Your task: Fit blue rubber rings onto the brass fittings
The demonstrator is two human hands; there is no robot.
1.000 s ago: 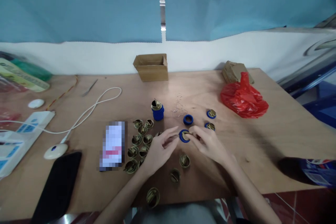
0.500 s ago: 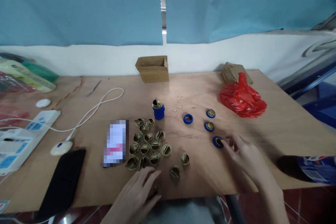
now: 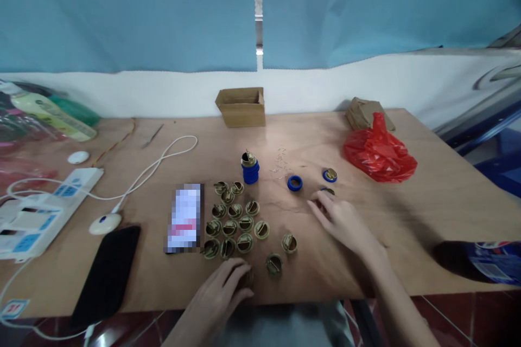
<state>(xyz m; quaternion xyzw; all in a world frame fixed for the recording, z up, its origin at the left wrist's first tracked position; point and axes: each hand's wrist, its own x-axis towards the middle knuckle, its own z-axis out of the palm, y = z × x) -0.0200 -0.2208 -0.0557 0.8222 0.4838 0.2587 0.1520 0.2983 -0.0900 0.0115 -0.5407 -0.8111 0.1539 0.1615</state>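
Note:
My left hand (image 3: 222, 293) is at the table's front edge, its fingers curled round a brass cap (image 3: 247, 276) that is mostly hidden under them. My right hand (image 3: 342, 219) lies flat with fingers stretched out to the left, over a blue ring with a brass insert (image 3: 326, 191) of which only the far edge shows. Beyond it lie another filled blue ring (image 3: 330, 175) and a bare blue ring (image 3: 294, 182). A cluster of several brass caps (image 3: 234, 222) sits between my hands, with two loose ones (image 3: 289, 243) nearby. A stack of blue rings topped with brass (image 3: 249, 168) stands behind.
Thin wire springs (image 3: 280, 157) lie behind the rings. A cardboard box (image 3: 241, 105), red plastic bag (image 3: 378, 154) and brown packet (image 3: 364, 111) sit at the back. To the left are a black phone (image 3: 108, 274), a power strip (image 3: 40, 211) and a white cable (image 3: 163, 157). A bottle (image 3: 488, 263) lies on the right.
Both hands left the blue ring they held together. The right set it down to the right, then moved back left. The left dropped to the front edge and closed on a brass cap.

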